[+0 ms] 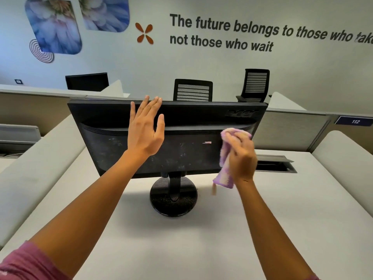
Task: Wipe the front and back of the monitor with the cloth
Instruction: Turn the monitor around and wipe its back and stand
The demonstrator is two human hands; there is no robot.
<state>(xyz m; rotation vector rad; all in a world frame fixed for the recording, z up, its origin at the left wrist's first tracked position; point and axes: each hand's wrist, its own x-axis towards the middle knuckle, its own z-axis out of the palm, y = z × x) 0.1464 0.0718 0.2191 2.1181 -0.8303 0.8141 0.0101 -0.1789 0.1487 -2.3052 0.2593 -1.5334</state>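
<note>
nearest, two bare forearms reach out over the white table (pixel 262 229). the round black stand (pixel 173 201) sits on the table in the middle, and the monitor (pixel 181 126) rises from it with its back panel turned toward the person, so the screen faces away and cannot be seen.

the right hand (pixel 241 158) has its fingers curled round a bunched purple cloth (pixel 225 156), held up against the right part of the back panel. the left hand (pixel 144 128) is spread flat with straight fingers, holding nothing, fingertips up at the monitor's top edge left of centre, seemingly to steady it.

the back looks unfinished: pale dust specks show over the lower middle and left of the panel, and grit lies on the stand. whether the front is already wiped cannot be told from here. most of the back appears still to be done.

farther off stand low partitions, office chairs (pixel 192 89) and a wall with lettering.
</note>
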